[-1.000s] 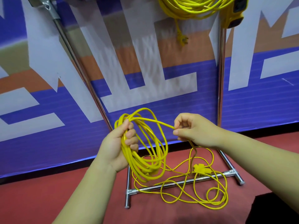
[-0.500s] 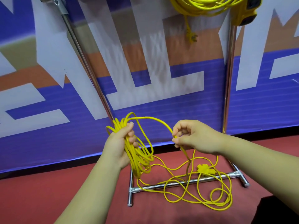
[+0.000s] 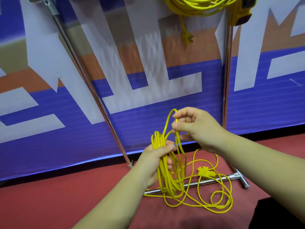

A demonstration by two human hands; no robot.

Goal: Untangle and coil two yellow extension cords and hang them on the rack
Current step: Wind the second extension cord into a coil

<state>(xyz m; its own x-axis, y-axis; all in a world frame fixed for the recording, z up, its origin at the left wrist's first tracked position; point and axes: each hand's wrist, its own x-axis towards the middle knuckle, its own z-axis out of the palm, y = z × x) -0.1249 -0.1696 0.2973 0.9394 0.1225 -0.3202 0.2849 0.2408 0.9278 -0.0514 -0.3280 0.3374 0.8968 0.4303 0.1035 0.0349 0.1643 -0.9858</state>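
Head view. The left hand (image 3: 158, 156) has its fingers curled round a bundle of loops of a thin yellow extension cord (image 3: 166, 176), and the loops hang down from the fist. The right hand (image 3: 196, 128), just above and close beside the left, pinches one strand of the same cord between thumb and fingers. That strand arches up in a narrow loop over the left hand.

The rest of this cord lies in loose curls on the red floor (image 3: 66, 195), crossing the base bar of the chrome tube rack (image 3: 214, 180). Its yellow plug end (image 3: 204, 172) rests just beside the bar.

A second yellow extension cord (image 3: 198, 5) hangs coiled at the top of the rack, with a yellow plug (image 3: 187, 37) dangling below it and a yellow socket block (image 3: 239, 15) beside the right upright.

Behind the rack stands a blue, white and orange banner (image 3: 148, 113). Its large white letter-like shapes are cropped and cannot be read.
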